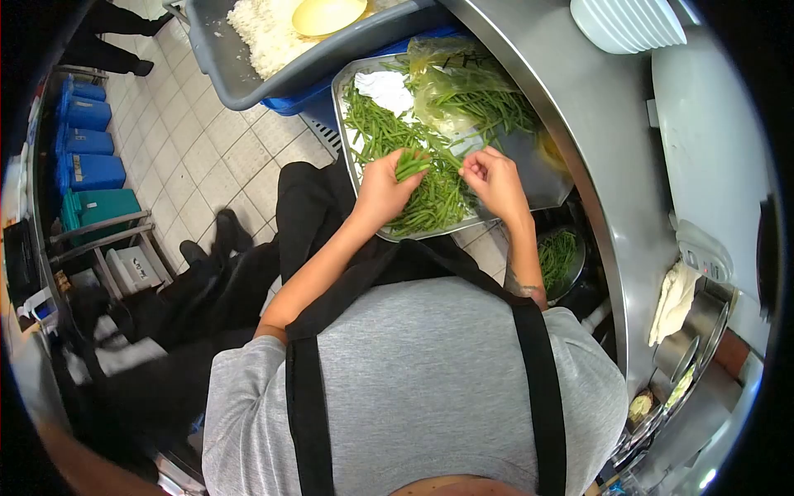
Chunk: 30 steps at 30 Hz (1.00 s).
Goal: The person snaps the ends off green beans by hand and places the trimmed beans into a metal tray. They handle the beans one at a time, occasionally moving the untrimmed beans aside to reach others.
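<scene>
My left hand [385, 192] is closed around a small bunch of green beans [411, 165] above a metal tray [340, 116]. The fingers of my right hand [496, 183] are pinched together just to the right, with what looks like the tip of a single bean between them. Loose green beans [430, 202] cover much of the tray below both hands. A yellowish clear plastic bag [430, 78] with more beans lies across the tray's far side. White crumpled paper or plastic [386, 89] sits at the far left corner.
A grey tub [240, 95] of rice [260, 37] with a yellow bowl [329, 15] stands beyond the tray. To the right runs a curved steel counter [571, 107] with stacked white bowls [628, 25]. Cut greens [558, 255] fill a container low right. Other people's legs [107, 41] show at left.
</scene>
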Each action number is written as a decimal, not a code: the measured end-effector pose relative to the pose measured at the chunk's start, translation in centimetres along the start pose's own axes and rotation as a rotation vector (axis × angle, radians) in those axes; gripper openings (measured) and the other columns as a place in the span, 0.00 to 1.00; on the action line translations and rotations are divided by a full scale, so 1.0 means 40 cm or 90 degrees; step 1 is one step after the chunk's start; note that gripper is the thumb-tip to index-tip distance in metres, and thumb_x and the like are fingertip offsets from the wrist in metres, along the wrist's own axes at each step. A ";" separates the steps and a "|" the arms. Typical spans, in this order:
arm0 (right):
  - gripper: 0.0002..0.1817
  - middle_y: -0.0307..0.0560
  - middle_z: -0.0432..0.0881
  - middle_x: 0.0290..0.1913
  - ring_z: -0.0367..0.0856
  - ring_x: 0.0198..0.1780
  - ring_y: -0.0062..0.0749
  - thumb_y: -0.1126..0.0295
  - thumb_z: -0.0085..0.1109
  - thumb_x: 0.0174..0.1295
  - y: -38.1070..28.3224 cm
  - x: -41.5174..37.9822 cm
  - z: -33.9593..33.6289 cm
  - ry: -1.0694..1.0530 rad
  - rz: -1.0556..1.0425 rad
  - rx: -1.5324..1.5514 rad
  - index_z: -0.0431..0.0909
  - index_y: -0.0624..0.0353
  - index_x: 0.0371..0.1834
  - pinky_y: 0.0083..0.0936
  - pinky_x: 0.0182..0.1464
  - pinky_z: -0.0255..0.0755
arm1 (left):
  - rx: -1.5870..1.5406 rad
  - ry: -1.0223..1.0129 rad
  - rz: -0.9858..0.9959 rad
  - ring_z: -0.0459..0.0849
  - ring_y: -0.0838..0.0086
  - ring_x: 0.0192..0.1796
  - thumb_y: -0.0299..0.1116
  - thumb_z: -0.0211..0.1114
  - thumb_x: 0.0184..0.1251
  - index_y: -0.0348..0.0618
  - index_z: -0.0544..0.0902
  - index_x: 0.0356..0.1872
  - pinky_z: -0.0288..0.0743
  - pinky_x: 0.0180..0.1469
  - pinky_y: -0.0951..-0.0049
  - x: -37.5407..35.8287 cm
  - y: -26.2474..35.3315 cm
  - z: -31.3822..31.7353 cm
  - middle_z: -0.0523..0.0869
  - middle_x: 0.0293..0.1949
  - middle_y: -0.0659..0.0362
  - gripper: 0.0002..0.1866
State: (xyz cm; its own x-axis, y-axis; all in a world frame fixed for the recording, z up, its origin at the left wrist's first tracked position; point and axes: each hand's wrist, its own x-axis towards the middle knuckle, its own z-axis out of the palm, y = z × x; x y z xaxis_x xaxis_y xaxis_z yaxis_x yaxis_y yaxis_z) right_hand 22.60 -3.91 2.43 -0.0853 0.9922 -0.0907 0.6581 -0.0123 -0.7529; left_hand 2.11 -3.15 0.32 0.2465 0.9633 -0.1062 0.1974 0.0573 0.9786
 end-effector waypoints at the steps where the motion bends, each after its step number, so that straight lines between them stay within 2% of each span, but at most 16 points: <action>1: 0.05 0.46 0.73 0.24 0.73 0.24 0.32 0.73 0.62 0.49 -0.006 -0.001 -0.006 0.001 0.001 0.000 0.78 0.63 0.26 0.27 0.31 0.70 | 0.036 -0.016 0.023 0.80 0.83 0.35 0.26 0.65 0.57 0.36 0.81 0.42 0.74 0.39 0.78 0.000 0.003 0.001 0.86 0.32 0.60 0.11; 2: 0.05 0.46 0.73 0.24 0.74 0.24 0.32 0.73 0.63 0.49 -0.011 -0.002 -0.011 -0.012 -0.024 -0.008 0.78 0.63 0.26 0.28 0.31 0.70 | 0.103 -0.024 0.038 0.83 0.79 0.36 0.25 0.65 0.56 0.38 0.80 0.43 0.75 0.40 0.77 0.000 0.020 -0.003 0.86 0.33 0.56 0.13; 3: 0.05 0.46 0.73 0.24 0.74 0.24 0.32 0.73 0.63 0.49 -0.014 -0.001 -0.014 -0.026 -0.049 -0.015 0.79 0.62 0.26 0.28 0.31 0.70 | 0.103 -0.023 0.039 0.83 0.79 0.36 0.25 0.65 0.56 0.38 0.80 0.43 0.75 0.40 0.77 -0.001 0.022 -0.001 0.86 0.33 0.56 0.13; 5: 0.05 0.47 0.74 0.24 0.76 0.25 0.34 0.72 0.63 0.49 -0.020 0.006 -0.016 -0.029 -0.046 -0.038 0.79 0.61 0.27 0.29 0.31 0.71 | 0.127 -0.011 0.105 0.85 0.72 0.36 0.23 0.64 0.54 0.40 0.80 0.45 0.75 0.40 0.75 -0.004 0.025 0.000 0.86 0.32 0.53 0.15; 7: 0.05 0.47 0.75 0.25 0.77 0.26 0.36 0.71 0.63 0.49 -0.020 0.015 -0.013 -0.032 -0.044 -0.061 0.79 0.60 0.27 0.30 0.32 0.71 | 0.137 -0.018 0.091 0.86 0.70 0.36 0.23 0.64 0.53 0.41 0.80 0.45 0.76 0.40 0.74 -0.007 0.031 -0.005 0.85 0.32 0.53 0.15; 10: 0.07 0.51 0.81 0.29 0.81 0.33 0.47 0.68 0.61 0.52 0.006 0.032 -0.004 0.118 0.070 -0.175 0.77 0.58 0.28 0.37 0.36 0.73 | 0.149 -0.017 0.071 0.86 0.69 0.35 0.22 0.64 0.52 0.41 0.80 0.45 0.76 0.39 0.74 -0.008 0.020 -0.011 0.86 0.32 0.52 0.16; 11: 0.07 0.51 0.81 0.29 0.81 0.33 0.47 0.68 0.61 0.52 0.010 0.036 -0.008 0.118 0.070 -0.174 0.77 0.58 0.28 0.37 0.36 0.73 | 0.149 -0.008 0.063 0.86 0.69 0.35 0.22 0.64 0.52 0.41 0.80 0.45 0.76 0.39 0.73 -0.008 0.018 -0.012 0.86 0.32 0.53 0.16; 13: 0.07 0.51 0.81 0.25 0.81 0.28 0.39 0.71 0.62 0.51 0.016 0.040 -0.017 0.111 0.111 -0.172 0.77 0.62 0.28 0.31 0.32 0.72 | 0.152 -0.008 0.071 0.86 0.68 0.35 0.22 0.64 0.52 0.42 0.80 0.45 0.76 0.39 0.73 -0.008 0.016 -0.015 0.85 0.32 0.52 0.16; 14: 0.06 0.50 0.81 0.24 0.81 0.26 0.36 0.72 0.62 0.51 0.019 0.038 -0.018 0.101 0.079 -0.151 0.77 0.63 0.28 0.28 0.32 0.72 | 0.154 -0.008 0.080 0.86 0.68 0.35 0.22 0.64 0.52 0.42 0.79 0.45 0.76 0.39 0.73 -0.009 0.017 -0.016 0.85 0.32 0.52 0.16; 15: 0.06 0.50 0.81 0.24 0.81 0.26 0.36 0.72 0.62 0.51 0.018 0.035 -0.019 0.102 0.080 -0.152 0.77 0.63 0.28 0.28 0.32 0.72 | 0.154 -0.009 0.079 0.86 0.68 0.35 0.22 0.64 0.52 0.42 0.79 0.45 0.76 0.39 0.73 -0.009 0.020 -0.015 0.85 0.32 0.52 0.16; 17: 0.07 0.51 0.81 0.26 0.81 0.28 0.41 0.70 0.64 0.50 0.006 0.029 -0.026 -0.016 0.045 -0.074 0.79 0.62 0.29 0.30 0.33 0.72 | 0.205 -0.020 0.111 0.85 0.63 0.35 0.21 0.64 0.49 0.43 0.79 0.46 0.76 0.39 0.70 -0.007 0.029 -0.008 0.85 0.33 0.49 0.19; 21: 0.06 0.50 0.81 0.26 0.79 0.25 0.35 0.73 0.64 0.50 -0.055 0.014 -0.033 0.020 0.001 -0.046 0.80 0.63 0.28 0.26 0.31 0.71 | 0.241 -0.027 0.186 0.84 0.57 0.36 0.20 0.64 0.46 0.43 0.79 0.47 0.76 0.39 0.67 -0.010 0.048 -0.003 0.84 0.34 0.47 0.22; 23: 0.06 0.47 0.81 0.27 0.78 0.27 0.26 0.75 0.64 0.51 -0.076 0.011 -0.035 -0.024 -0.070 0.024 0.80 0.65 0.30 0.22 0.31 0.71 | 0.210 -0.044 0.179 0.83 0.54 0.37 0.21 0.64 0.45 0.41 0.80 0.43 0.76 0.39 0.63 -0.011 0.053 -0.002 0.83 0.36 0.48 0.19; 27: 0.05 0.46 0.81 0.27 0.78 0.27 0.26 0.75 0.63 0.52 -0.107 0.010 -0.028 -0.062 -0.117 0.029 0.81 0.65 0.30 0.21 0.31 0.71 | 0.244 -0.063 0.186 0.82 0.53 0.35 0.21 0.64 0.45 0.39 0.81 0.37 0.75 0.36 0.61 -0.009 0.037 -0.008 0.83 0.33 0.48 0.14; 29: 0.06 0.48 0.80 0.25 0.77 0.24 0.29 0.73 0.63 0.52 -0.111 0.016 -0.016 -0.006 -0.133 0.069 0.81 0.64 0.29 0.23 0.28 0.69 | 0.232 -0.051 0.168 0.82 0.60 0.27 0.23 0.64 0.49 0.38 0.81 0.32 0.73 0.31 0.64 -0.008 0.035 -0.010 0.82 0.25 0.50 0.07; 30: 0.06 0.48 0.80 0.25 0.77 0.24 0.29 0.73 0.63 0.52 -0.114 0.020 -0.009 -0.008 -0.135 0.069 0.81 0.64 0.29 0.23 0.28 0.69 | 0.232 -0.047 0.167 0.82 0.60 0.27 0.23 0.64 0.49 0.38 0.81 0.32 0.73 0.31 0.64 -0.008 0.036 -0.010 0.82 0.25 0.50 0.07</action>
State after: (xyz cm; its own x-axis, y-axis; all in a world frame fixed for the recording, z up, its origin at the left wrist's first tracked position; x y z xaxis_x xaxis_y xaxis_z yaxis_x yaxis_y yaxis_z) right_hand 19.81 -3.02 6.02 -0.2238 0.9722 0.0695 0.5398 0.1830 -0.8217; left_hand 1.94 -3.28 1.83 0.3971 0.9109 0.1123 0.4371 -0.2953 0.8495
